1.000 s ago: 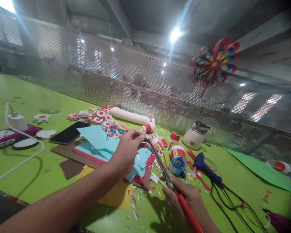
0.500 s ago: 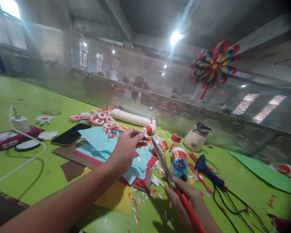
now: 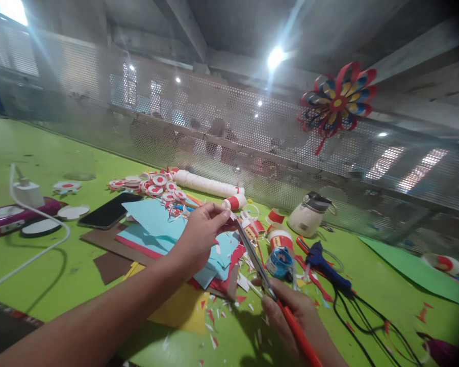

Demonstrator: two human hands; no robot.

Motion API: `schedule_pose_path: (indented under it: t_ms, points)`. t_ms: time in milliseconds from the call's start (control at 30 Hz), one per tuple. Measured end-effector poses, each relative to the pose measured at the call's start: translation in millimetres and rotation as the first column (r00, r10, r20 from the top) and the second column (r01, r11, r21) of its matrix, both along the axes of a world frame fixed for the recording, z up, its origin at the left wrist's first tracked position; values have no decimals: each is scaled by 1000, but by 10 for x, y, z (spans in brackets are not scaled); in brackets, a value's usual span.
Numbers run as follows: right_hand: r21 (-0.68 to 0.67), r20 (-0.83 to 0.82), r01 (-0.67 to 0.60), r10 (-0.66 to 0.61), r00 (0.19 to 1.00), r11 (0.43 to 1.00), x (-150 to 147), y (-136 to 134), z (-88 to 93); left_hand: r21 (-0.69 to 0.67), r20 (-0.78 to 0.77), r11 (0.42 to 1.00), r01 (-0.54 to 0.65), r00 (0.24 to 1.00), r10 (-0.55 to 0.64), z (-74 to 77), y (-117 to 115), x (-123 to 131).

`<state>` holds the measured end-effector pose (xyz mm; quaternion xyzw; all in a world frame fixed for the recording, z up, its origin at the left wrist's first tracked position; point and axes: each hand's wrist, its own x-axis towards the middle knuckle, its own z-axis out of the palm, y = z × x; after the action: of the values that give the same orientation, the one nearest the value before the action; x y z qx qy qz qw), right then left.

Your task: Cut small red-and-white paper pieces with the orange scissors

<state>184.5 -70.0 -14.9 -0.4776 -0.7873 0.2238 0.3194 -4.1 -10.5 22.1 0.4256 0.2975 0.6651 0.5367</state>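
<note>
My left hand (image 3: 203, 235) is pinched on a small piece of white paper above the stack of blue sheets (image 3: 149, 224). My right hand (image 3: 292, 311) is wrapped round the orange handles of the scissors (image 3: 258, 262). Their blades point up and left, with the tips close to the paper at my left fingertips. Red and white paper scraps (image 3: 210, 326) lie on the green table below. Just beyond the left fingertips is a red and white cup (image 3: 234, 202). Several round red and white pieces (image 3: 159, 181) are heaped behind the blue sheets.
A blue glue gun (image 3: 326, 267) with black cables lies on the right, near a white jug (image 3: 307, 215) and a blue tape roll (image 3: 279, 262). A phone (image 3: 109, 210), a purple device (image 3: 19, 215) and a white cable are on the left. A mesh partition stands behind.
The scissors' tips have moved slightly left and up, closer to the left fingertips, and the blades look more closed. The view has shifted slightly.
</note>
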Motion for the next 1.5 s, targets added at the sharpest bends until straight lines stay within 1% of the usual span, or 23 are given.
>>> schedule_pose_path:
  t_ms: [200,400,600,733,967,1500]
  points:
    - [32,-8,2,-2,1000,999,4,-2,-6,21,19,1000,-2,1000,1,6,-1,10]
    - [60,33,26,-28,999,998,21,12,-21,-8,-31,1000,-8,999,8,-24,18,-1]
    - [86,41,27,-31,999,996,16,12,-24,34,7,999,-4,1000,4,-13,3,7]
    - [121,34,29,-33,999,992,9,11,-19,28,18,1000,0,1000,0,3,-7,8]
    - [57,14,12,-13,1000,998,11,8,-18,21,50,1000,8,999,-9,16,-17,11]
    - [108,30,19,-22,999,994,1,7,-18,9,65,1000,9,998,-10,17,-15,13]
